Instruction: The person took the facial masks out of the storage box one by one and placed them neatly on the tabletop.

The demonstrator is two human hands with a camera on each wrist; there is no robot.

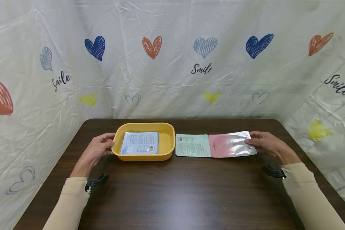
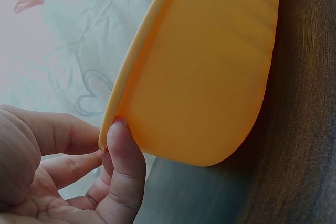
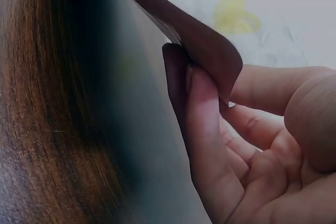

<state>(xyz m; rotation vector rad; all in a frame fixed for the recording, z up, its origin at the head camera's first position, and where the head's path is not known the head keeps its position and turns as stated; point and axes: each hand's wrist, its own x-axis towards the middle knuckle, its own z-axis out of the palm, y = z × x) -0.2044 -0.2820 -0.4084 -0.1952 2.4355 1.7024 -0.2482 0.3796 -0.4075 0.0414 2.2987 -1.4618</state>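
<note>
A yellow tray [image 1: 166,140] sits on the dark wooden table and holds a pale blue sachet [image 1: 140,142]. My left hand [image 1: 99,148] grips the tray's left rim, thumb under the lip; in the left wrist view the thumb [image 2: 123,166] presses the tray's [image 2: 210,77] outer wall. To the right of the tray lie a green sachet [image 1: 192,145] and a pink and silver sachet [image 1: 231,144], side by side. My right hand [image 1: 264,143] pinches the pink sachet's right edge; the right wrist view shows that corner [image 3: 205,45] lifted between thumb [image 3: 202,124] and fingers.
The table [image 1: 184,191] is dark brown wood with rounded corners. A white cloth printed with hearts [image 1: 152,46] and the word Smile hangs behind and on both sides. Black camera mounts sit on both wrists.
</note>
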